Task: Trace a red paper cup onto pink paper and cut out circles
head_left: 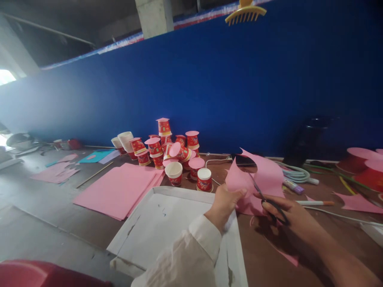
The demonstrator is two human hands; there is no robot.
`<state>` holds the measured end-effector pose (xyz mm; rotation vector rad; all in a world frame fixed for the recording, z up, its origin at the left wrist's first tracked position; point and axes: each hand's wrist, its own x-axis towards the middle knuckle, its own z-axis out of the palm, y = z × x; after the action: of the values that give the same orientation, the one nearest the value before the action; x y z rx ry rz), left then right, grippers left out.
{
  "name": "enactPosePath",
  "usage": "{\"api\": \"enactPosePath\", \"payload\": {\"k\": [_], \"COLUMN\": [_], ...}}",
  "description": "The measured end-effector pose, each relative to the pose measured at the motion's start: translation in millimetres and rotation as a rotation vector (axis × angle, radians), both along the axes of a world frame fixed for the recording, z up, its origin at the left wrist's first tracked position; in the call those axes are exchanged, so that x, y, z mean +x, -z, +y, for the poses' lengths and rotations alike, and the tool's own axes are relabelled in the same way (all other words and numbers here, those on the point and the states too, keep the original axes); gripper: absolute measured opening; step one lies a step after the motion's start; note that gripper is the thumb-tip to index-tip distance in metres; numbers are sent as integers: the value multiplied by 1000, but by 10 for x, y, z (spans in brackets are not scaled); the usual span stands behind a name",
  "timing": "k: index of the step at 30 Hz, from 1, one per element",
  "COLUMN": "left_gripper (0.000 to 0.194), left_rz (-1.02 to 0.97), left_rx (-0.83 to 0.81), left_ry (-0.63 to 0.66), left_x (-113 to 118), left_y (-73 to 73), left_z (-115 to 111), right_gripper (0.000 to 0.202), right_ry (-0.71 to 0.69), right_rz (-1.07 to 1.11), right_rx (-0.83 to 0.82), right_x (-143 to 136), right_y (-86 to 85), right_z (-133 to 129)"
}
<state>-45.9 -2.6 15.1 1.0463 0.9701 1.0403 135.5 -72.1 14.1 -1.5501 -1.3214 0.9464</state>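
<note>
A sheet of pink paper (pixel 267 171) with curved cut edges is gripped near its lower left by my left hand (pixel 225 202), thumb on top. Black-handled scissors (pixel 277 211) sit in my right hand (pixel 295 215), fingers through the loops, and their blades meet the paper at its middle. Whether the blades are parted I cannot tell. Under my left forearm lies a white shallow tray or box lid (pixel 155 227). Just beyond my left hand stands a red paper cup (pixel 204 181), upside down with a white base.
Red cups (pixel 155 147), several topped with pink discs, are stacked by the blue partition (pixel 209 87). Pink sheets (pixel 119 189) lie left of the tray. On the right are a coiled cable (pixel 295 174), a glue stick (pixel 293 186), a pen (pixel 317 203) and pink scraps (pixel 360 203).
</note>
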Motion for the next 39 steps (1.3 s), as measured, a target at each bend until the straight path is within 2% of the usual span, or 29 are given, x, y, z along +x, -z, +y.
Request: {"api": "enactPosePath", "payload": {"k": [4, 11, 14, 19, 24, 32, 39], "left_gripper": [13, 19, 28, 29, 32, 35, 37], "left_rz": [6, -17, -10, -83, -114, -157, -167], "left_rx": [9, -25, -24, -121, -176, -169, -161], "left_ry": [10, 57, 64, 58, 49, 58, 55], "left_x": [5, -11, -23, -26, -25, -26, -27], "left_y": [0, 8, -6, -88, -162, -145, -147], "left_z": [20, 33, 36, 33, 23, 19, 29], "right_gripper": [54, 40, 43, 42, 45, 48, 52], "right_ry": [53, 99, 89, 68, 79, 99, 95], "right_rz": [20, 153, 111, 26, 45, 82, 7], "right_rx": [-59, -90, -86, -28, -31, -50, -20], "right_x": [-8, -86, -89, -59, -51, -67, -77], "right_y": [-56, -83, -104, -114, -90, -84, -130], "right_z": [-10, -46, -60, -52, -44, -39, -50]}}
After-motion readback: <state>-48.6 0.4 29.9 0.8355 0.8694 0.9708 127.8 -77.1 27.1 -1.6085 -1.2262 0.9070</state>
